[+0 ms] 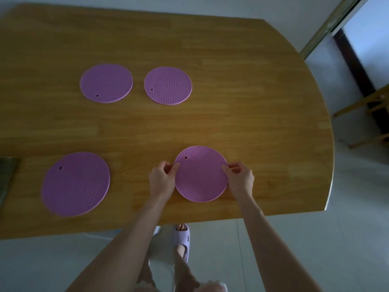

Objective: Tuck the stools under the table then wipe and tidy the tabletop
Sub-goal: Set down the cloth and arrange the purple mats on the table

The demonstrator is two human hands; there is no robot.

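Left hand (pixel 163 178) and right hand (pixel 240 178) pinch opposite edges of the mat (pixel 201 174) between them (flat on the counter (pixel 263 123)).

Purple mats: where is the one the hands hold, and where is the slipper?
held purple mat (pixel 201 175), head view, middle of its patterned top
slipper (pixel 182 237), head view, strap over the foot
left hand (pixel 162 178), head view, back of the hand

I see a pale tiled floor (pixel 315 249) below; a lilac slipper (pixel 182 239) on a foot there; wooden furniture legs (pixel 362 123) at the right edge; a dark door frame (pixel 349 57) beyond; a grey object (pixel 6 175) cut off at the left.
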